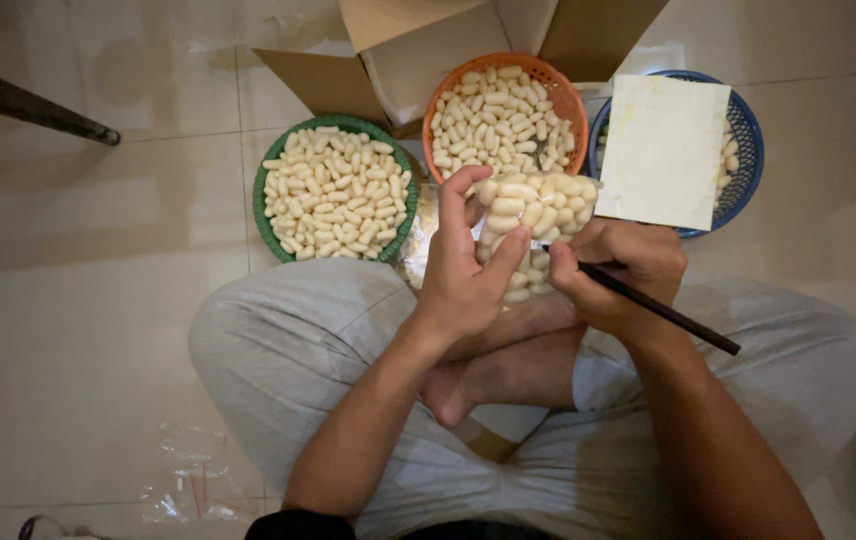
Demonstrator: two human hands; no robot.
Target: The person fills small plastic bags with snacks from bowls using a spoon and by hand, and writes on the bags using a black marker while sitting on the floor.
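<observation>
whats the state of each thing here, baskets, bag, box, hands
left hand: gripping clear bag
clear bag: full of white pieces, held up
right hand: holding dark stick
green basket: full
orange basket: full
blue basket: partly covered by white sheet
cardboard box: open

You sit cross-legged on a glossy pale tiled floor (pixel 78 330), which suggests a home used as a small packing spot. An open brown cardboard box (pixel 408 60) stands ahead of you; just in front of it lie round plastic mesh baskets (pixel 268 215) heaped with small white oblong pieces (pixel 333 195).
</observation>
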